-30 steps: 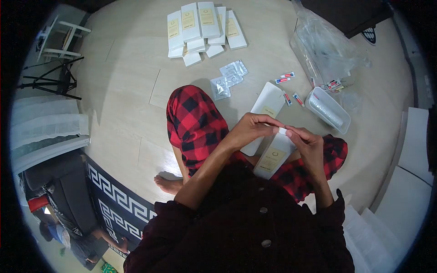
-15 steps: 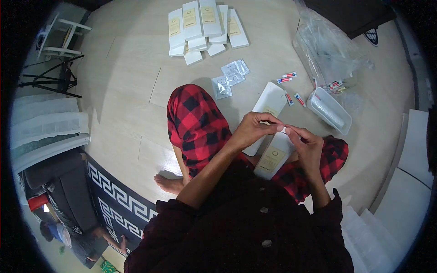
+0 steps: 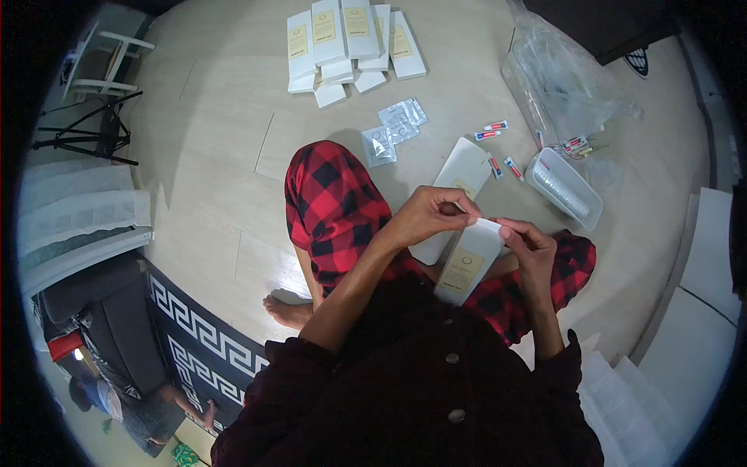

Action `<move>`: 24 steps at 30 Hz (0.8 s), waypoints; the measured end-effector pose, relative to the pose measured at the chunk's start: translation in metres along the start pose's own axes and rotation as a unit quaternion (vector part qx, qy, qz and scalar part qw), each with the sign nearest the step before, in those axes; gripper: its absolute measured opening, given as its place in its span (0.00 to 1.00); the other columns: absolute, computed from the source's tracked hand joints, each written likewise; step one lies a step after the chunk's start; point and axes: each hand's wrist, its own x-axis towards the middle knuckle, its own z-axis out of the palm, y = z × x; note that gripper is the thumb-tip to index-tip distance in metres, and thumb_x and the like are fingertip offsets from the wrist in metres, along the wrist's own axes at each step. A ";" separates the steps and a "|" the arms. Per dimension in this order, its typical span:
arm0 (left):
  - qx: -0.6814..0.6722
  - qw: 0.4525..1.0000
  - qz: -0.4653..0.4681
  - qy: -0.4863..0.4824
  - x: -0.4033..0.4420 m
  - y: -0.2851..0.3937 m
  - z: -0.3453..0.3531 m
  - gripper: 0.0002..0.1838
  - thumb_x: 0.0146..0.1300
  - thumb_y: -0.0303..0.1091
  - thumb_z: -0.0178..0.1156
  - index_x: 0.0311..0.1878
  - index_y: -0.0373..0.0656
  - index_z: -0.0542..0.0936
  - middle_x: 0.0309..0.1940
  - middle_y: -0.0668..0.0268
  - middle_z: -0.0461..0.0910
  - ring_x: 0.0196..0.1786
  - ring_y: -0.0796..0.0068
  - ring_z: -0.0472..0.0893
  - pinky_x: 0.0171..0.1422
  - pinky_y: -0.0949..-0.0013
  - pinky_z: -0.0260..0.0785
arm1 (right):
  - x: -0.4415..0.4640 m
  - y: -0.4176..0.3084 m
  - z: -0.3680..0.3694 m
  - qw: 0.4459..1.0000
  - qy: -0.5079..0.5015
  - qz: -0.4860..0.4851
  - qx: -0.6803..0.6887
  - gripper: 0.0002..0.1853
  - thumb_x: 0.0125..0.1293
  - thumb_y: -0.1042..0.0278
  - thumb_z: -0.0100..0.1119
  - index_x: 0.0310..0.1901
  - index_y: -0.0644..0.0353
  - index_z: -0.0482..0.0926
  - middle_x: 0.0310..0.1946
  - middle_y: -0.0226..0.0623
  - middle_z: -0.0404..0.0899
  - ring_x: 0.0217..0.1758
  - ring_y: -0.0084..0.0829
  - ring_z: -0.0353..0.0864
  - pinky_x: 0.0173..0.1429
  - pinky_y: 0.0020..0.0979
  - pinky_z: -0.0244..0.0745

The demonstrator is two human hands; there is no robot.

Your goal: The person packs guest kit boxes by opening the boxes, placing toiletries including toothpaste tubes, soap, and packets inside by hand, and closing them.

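A white box (image 3: 468,265) with a cream label stands tilted on my lap, its top end away from me. My left hand (image 3: 433,216) pinches the left corner of that top end between thumb and fingertips. At the right corner, my right hand (image 3: 530,244) grips the same end with bent fingers. Behind the box lies a flat white carton (image 3: 464,167) with a similar label, partly hidden by my left hand. Small red, white and blue toothpaste tubes (image 3: 512,169) rest close to it on the floor.
Several labelled boxes (image 3: 329,39) are piled at the far side. Silver sachets (image 3: 379,146) lie nearer. To the right are a white plastic tub (image 3: 562,189) and a clear plastic bag (image 3: 572,70). Another person (image 3: 144,409) is at the lower left.
My hands have moved apart along the box's top end, the left hand slightly up and left. More of the white end now shows between them.
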 end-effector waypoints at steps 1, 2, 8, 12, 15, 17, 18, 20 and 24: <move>-0.001 1.000 0.001 -0.003 0.001 0.000 0.001 0.03 0.57 0.22 0.60 0.35 0.35 0.80 0.33 0.70 0.79 0.36 0.85 0.76 0.40 0.79 0.69 | 0.002 -0.002 -0.002 1.000 -0.010 0.026 -0.008 0.08 0.59 0.74 0.61 0.40 0.68 0.81 0.35 0.36 0.82 0.38 0.21 0.78 0.47 0.22 0.72; 0.001 1.000 0.000 -0.014 0.003 0.002 0.000 0.03 0.57 0.22 0.60 0.35 0.35 0.80 0.32 0.70 0.79 0.36 0.85 0.76 0.40 0.79 0.69 | 0.005 -0.004 -0.003 0.998 -0.020 0.051 -0.015 0.08 0.59 0.75 0.61 0.39 0.68 0.81 0.34 0.37 0.82 0.37 0.20 0.78 0.46 0.22 0.72; 0.050 0.999 -0.014 -0.015 0.005 0.007 0.002 0.04 0.56 0.24 0.63 0.34 0.36 0.80 0.29 0.69 0.79 0.35 0.85 0.76 0.40 0.79 0.69 | 0.008 -0.011 -0.004 0.997 -0.030 0.038 -0.055 0.07 0.58 0.76 0.61 0.38 0.68 0.81 0.31 0.34 0.82 0.33 0.17 0.78 0.40 0.20 0.72; 0.028 0.999 -0.039 0.009 0.003 0.013 0.010 0.05 0.54 0.26 0.66 0.33 0.36 0.82 0.27 0.70 0.79 0.35 0.85 0.76 0.40 0.79 0.69 | 0.007 -0.023 -0.011 0.995 -0.058 0.067 -0.054 0.07 0.58 0.76 0.61 0.38 0.68 0.81 0.31 0.34 0.82 0.33 0.17 0.78 0.39 0.20 0.72; 0.101 0.995 0.012 -0.019 0.002 0.013 0.007 0.06 0.54 0.28 0.66 0.34 0.38 0.83 0.29 0.69 0.81 0.35 0.84 0.77 0.41 0.76 0.70 | 0.007 -0.027 -0.015 0.990 -0.105 0.088 -0.042 0.07 0.58 0.76 0.62 0.38 0.67 0.82 0.32 0.35 0.83 0.34 0.18 0.78 0.42 0.21 0.72; 0.128 0.991 0.041 -0.022 -0.001 0.011 0.003 0.06 0.55 0.29 0.65 0.35 0.39 0.83 0.30 0.68 0.81 0.35 0.82 0.78 0.41 0.75 0.70 | 0.003 -0.028 -0.012 0.993 -0.091 0.042 -0.067 0.07 0.58 0.76 0.62 0.38 0.65 0.82 0.34 0.34 0.83 0.36 0.18 0.78 0.44 0.22 0.72; 0.154 0.985 0.069 -0.026 -0.002 0.012 0.003 0.06 0.55 0.29 0.64 0.36 0.40 0.83 0.32 0.67 0.82 0.35 0.79 0.79 0.42 0.74 0.71 | 0.004 -0.027 -0.013 0.993 -0.091 0.041 -0.067 0.07 0.58 0.76 0.62 0.38 0.65 0.82 0.34 0.34 0.83 0.36 0.18 0.78 0.44 0.22 0.72; 0.169 0.983 0.069 -0.032 -0.003 0.013 0.001 0.07 0.55 0.29 0.64 0.38 0.41 0.83 0.33 0.66 0.83 0.37 0.78 0.80 0.43 0.73 0.71 | 0.005 -0.020 -0.017 0.991 -0.110 0.026 -0.075 0.06 0.58 0.76 0.62 0.38 0.64 0.83 0.34 0.33 0.82 0.38 0.18 0.77 0.46 0.22 0.71; 0.240 0.966 0.088 -0.032 -0.004 0.018 0.003 0.08 0.55 0.29 0.64 0.39 0.42 0.84 0.36 0.65 0.83 0.39 0.77 0.80 0.45 0.72 0.72 | 0.010 -0.020 -0.018 0.991 -0.116 0.049 -0.044 0.06 0.58 0.75 0.62 0.38 0.64 0.83 0.33 0.33 0.82 0.37 0.18 0.77 0.45 0.22 0.71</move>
